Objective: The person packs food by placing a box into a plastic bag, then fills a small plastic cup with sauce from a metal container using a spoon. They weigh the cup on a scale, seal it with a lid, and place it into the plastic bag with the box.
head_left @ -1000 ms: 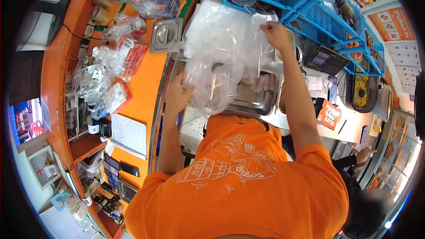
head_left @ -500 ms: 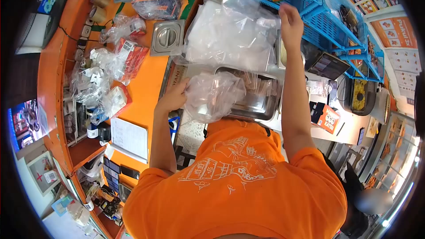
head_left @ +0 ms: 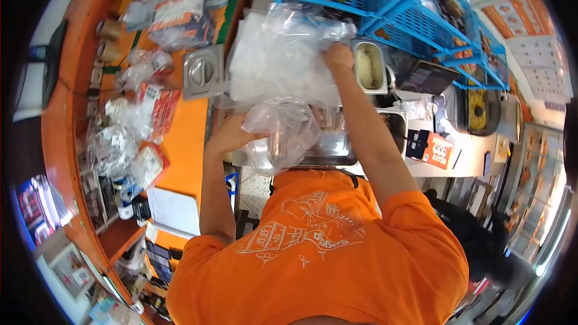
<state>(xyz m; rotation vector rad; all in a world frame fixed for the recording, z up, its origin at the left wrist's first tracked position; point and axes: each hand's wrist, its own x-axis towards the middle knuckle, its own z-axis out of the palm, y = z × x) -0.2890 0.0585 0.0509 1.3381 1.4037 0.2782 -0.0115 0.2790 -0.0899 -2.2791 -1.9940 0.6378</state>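
A crumpled clear plastic bag hangs over the near side of the counter, in front of the orange shirt. My left hand is closed on its left edge, with some fingers hidden by the plastic. Beyond it lies a big pile of clear plastic bags. At the right edge of that pile, my right hand has its fingers curled on the plastic, slightly blurred. Under the small bag, a steel tray is partly covered by the bag and my right forearm.
A lidded steel container stands left of the pile. To the right are a rectangular tub with pale contents and a Katsu box. Blue baskets rise behind. Wrapped packs lie on the orange counter. A dark-clothed person is at right.
My right hand has come down and left from beside the baskets onto the pile's right edge. My left hand still holds the small bag. The whole view has shifted somewhat.
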